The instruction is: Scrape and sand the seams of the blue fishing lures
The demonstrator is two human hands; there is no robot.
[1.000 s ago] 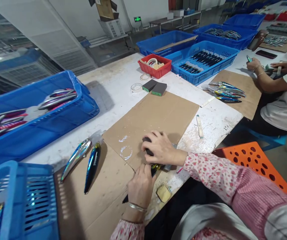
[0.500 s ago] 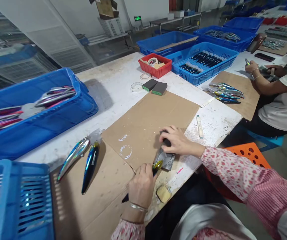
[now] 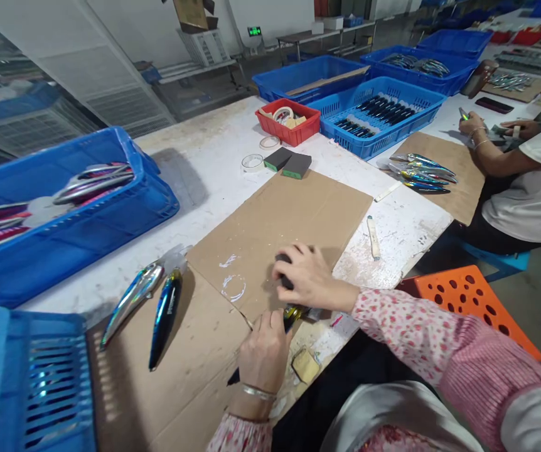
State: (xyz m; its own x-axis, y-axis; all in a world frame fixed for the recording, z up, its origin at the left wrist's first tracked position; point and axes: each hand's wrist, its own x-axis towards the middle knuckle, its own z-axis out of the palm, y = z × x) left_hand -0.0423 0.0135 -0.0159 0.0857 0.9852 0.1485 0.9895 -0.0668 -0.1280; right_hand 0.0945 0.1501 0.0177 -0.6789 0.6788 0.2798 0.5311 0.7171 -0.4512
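Within the gripping left hand (image 3: pixel 264 353), a dark lure (image 3: pixel 290 319), near a block (image 3: pixel 286 282) in the right hand (image 3: pixel 309 277).

Red box (image 3: pixel 307 130): one. Tape rings (image 3: pixel 243 164): two loose, just in front of the red box; one roll (image 3: pixel 278 115) inside it. Dark blocks (image 3: pixel 297 164): three; two just in front of it, one in the right grip (image 3: pixel 305 279). Fish lures (image 3: pixel 165 320): two loose, well to its front-left; one in the left grip (image 3: pixel 265 351); those heaped to its right overlap, number uncertain. White sticks (image 3: pixel 373 238): two, front-right. Yellow sponge (image 3: pixel 305 366): one, well in front. Orange stool (image 3: pixel 487 292): one, front-right.
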